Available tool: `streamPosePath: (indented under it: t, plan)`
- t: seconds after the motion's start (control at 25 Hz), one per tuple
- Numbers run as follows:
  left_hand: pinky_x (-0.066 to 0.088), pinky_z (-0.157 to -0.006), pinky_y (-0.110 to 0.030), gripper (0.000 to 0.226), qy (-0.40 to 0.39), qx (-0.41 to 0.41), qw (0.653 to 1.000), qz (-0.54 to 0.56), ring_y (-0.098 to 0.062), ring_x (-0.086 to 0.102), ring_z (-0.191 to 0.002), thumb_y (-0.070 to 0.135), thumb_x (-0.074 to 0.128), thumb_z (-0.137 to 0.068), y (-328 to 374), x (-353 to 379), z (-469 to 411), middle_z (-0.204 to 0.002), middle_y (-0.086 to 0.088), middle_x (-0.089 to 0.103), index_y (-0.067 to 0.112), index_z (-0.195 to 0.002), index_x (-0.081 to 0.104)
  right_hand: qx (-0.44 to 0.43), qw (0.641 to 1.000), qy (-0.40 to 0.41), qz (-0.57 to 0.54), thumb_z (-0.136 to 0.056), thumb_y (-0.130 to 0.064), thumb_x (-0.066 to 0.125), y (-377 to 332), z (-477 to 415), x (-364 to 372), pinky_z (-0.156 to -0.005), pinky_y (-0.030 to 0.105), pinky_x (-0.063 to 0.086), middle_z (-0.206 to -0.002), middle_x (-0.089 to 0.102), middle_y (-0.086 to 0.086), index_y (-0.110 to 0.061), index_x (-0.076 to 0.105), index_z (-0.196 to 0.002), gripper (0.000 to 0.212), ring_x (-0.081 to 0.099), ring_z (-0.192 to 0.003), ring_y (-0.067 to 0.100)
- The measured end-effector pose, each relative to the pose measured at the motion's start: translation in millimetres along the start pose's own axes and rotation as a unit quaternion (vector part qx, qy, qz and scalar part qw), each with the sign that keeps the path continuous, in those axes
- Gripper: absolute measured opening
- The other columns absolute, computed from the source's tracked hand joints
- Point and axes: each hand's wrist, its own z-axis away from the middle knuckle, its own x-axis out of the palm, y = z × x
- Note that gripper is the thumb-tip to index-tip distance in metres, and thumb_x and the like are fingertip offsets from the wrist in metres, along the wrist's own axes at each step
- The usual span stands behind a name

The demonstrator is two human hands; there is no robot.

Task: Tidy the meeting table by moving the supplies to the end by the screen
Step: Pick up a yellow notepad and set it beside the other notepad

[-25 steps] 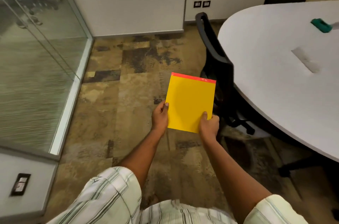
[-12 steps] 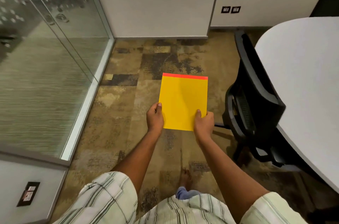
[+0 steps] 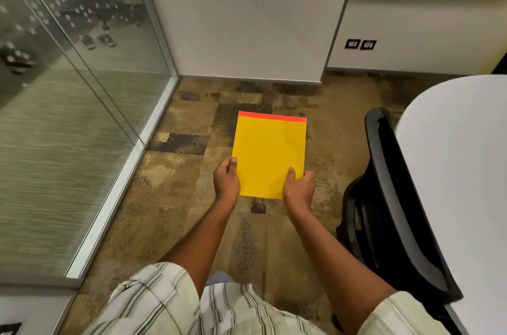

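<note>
Head view: a brown patterned carpet [image 3: 175, 197] fills the middle, a glass wall [image 3: 68, 120] the left. At right curves the white table [image 3: 461, 170], a black chair [image 3: 395, 219] tucked against it. At frame centre a yellow pad [image 3: 270, 155], red strip on top, is held over the carpet: left hand [image 3: 226, 181] and right hand [image 3: 299, 190] pinch its lower corners, thumbs on top.

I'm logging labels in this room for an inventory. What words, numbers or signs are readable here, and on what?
No text can be read.
Yellow pad: plain cover with a red strip along the top, no print.
Wall sockets: any marks are too small to read.
Glass wall: a dot pattern only, no letters.
</note>
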Motion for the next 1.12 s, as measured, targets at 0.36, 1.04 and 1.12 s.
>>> streamPosePath:
  t: [0.36,1.04,1.12]
  plan:
    - [0.044,-0.103,-0.045,0.037,-0.087,0.017,0.996,0.006,-0.028,0.055,-0.119,0.019,0.043,-0.099,32,87,-162,-0.128,-0.015,0.059,0.000,-0.129,0.054,0.025,0.997,0.072,-0.019,-0.098,-0.034,0.046,-74,-139,46,-0.078,0.043,0.047,-0.113,0.056,0.016,-0.004,0.043,-0.121,0.038,0.057,-0.098,0.033]
    - [0.041,-0.052,-0.005,0.028,-0.275,0.086,0.956,-0.052,-0.014,0.060,-0.080,0.013,0.043,-0.099,131,336,-418,-0.111,-0.017,0.066,0.001,-0.114,0.063,0.096,0.956,0.259,-0.100,-0.098,-0.033,0.048,-208,-429,55,-0.067,0.038,0.044,-0.100,0.058,0.010,-0.006,0.047,-0.114,0.031,0.055,-0.081,0.025]
    - [0.040,-0.053,-0.002,0.025,-0.286,0.082,0.954,-0.048,-0.001,0.054,-0.074,0.012,0.042,-0.099,144,391,-441,-0.107,-0.013,0.066,0.007,-0.111,0.064,0.098,0.953,0.268,-0.100,-0.098,-0.033,0.048,-223,-481,38,-0.068,0.038,0.045,-0.103,0.059,0.011,-0.006,0.047,-0.120,0.035,0.058,-0.087,0.028]
